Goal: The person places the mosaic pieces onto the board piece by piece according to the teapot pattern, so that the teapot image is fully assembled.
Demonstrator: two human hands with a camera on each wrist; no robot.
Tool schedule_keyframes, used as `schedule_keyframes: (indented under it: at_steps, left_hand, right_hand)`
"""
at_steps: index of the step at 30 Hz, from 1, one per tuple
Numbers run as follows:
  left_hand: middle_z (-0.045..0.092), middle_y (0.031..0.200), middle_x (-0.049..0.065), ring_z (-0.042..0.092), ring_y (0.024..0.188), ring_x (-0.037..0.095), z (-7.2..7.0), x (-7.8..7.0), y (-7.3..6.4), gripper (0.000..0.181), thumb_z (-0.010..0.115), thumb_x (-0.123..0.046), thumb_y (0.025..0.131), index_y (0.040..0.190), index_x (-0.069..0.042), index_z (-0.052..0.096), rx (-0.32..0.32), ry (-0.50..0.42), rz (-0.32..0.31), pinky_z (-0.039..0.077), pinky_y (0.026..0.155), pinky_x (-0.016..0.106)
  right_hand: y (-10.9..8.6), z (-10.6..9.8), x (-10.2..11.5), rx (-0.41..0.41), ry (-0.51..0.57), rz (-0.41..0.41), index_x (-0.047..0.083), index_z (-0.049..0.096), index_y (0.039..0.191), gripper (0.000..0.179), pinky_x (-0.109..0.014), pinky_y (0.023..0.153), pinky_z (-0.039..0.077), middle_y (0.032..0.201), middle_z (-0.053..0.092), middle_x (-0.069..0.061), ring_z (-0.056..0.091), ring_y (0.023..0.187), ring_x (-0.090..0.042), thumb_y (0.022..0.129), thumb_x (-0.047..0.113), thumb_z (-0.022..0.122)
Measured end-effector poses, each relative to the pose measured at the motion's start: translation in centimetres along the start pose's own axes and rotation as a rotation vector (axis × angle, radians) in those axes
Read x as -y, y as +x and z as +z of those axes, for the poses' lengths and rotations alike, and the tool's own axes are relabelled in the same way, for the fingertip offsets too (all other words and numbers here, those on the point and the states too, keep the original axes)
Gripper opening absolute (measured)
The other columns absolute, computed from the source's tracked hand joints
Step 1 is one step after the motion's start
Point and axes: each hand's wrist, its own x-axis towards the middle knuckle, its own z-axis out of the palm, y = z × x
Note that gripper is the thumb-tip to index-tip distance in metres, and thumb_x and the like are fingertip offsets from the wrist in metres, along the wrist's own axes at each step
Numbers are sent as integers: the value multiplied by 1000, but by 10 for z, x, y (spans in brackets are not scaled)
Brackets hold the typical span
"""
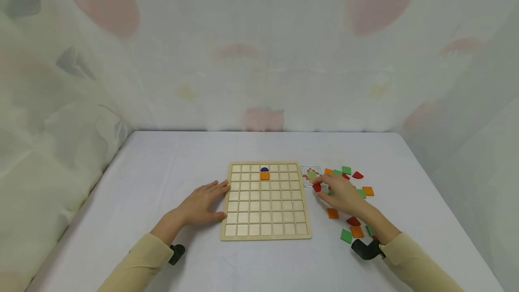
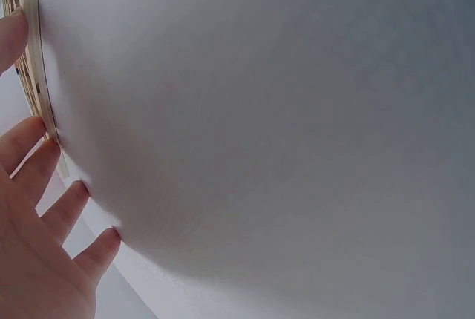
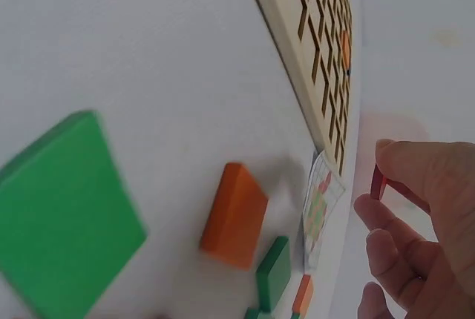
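My right grip pinches a red piece, edge-on only in right-wrist view; my spread left grip touches the board.

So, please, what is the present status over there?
Left hand touching board, left edge. Right hand pinching red piece. Printed card beside board; no obstruction apparent.

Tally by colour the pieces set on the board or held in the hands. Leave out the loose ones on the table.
Blue piece on the board: 1
Orange piece on the board: 1
Red piece in the right hand: 1
Total: 3
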Motion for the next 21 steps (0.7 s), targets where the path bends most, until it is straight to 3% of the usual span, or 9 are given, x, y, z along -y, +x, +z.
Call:
schedule_keyframes:
  at_steps: [13, 21]
  left_hand:
    - [33, 148, 7, 31, 134, 36, 0, 0, 1, 72, 69, -37, 78, 139, -9, 41, 5, 17, -2, 29, 103, 56]
    - [34, 148, 8, 31, 133, 36, 0, 0, 0, 73, 70, -36, 77, 139, -10, 41, -3, 14, -5, 29, 102, 57]
  right_hand:
    - [38, 15, 16, -16, 33, -66, 13, 64, 106, 26, -32, 72, 49, 101, 63, 0, 58, 87, -21, 81, 14, 69]
    - [64, 31, 28, 90, 20, -5, 14, 62, 108, 27, -37, 83, 47, 104, 62, 2, 55, 93, -19, 82, 19, 67]
